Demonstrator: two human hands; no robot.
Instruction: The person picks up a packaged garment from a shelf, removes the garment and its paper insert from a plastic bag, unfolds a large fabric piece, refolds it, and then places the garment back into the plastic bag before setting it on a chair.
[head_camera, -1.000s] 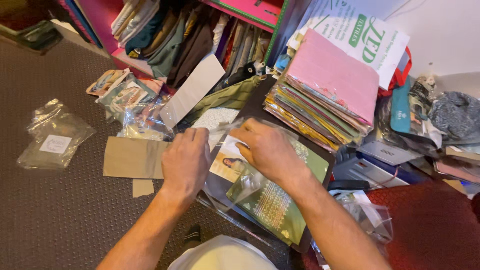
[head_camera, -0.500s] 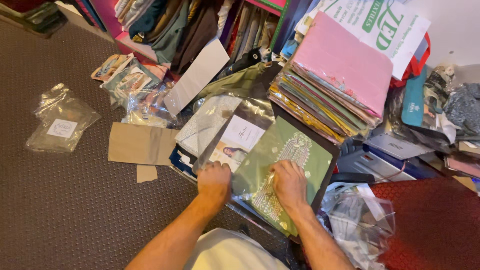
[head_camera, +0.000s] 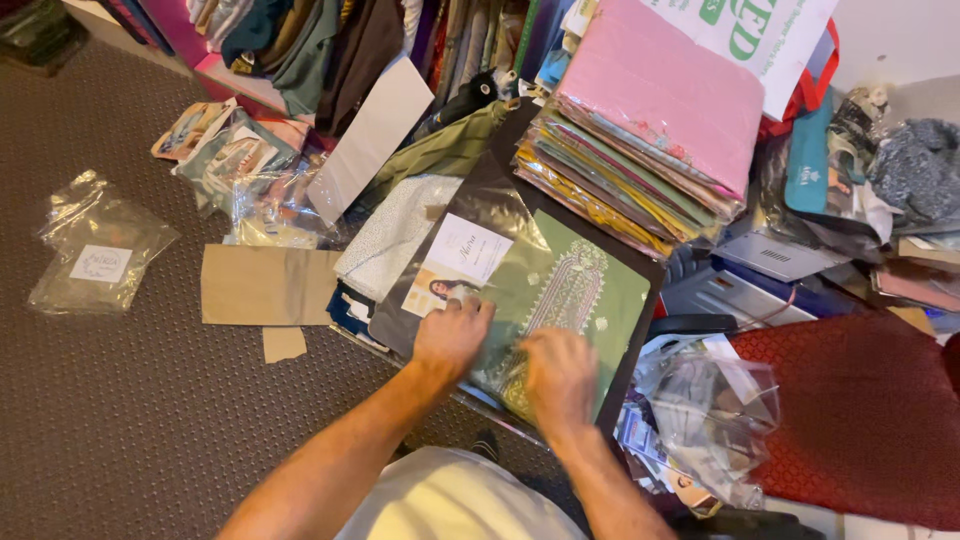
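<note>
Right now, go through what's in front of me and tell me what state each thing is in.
Left hand: flat on the green fabric packet, fingers on its card.
Right hand: pressed on the same packet, blurred.
Green fabric packet: lying flat in clear wrap.
Stack of folded fabrics: piled, leaning.
Empty plastic bag: crumpled on the carpet.
Cardboard piece: lying flat.

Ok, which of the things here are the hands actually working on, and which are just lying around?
In hand:
- left hand and right hand, both flat on the green garment packet
- its picture card under the clear wrap

Lying about:
- stack of folded fabrics
- brown cardboard sheet
- empty clear bag
- white card
</note>
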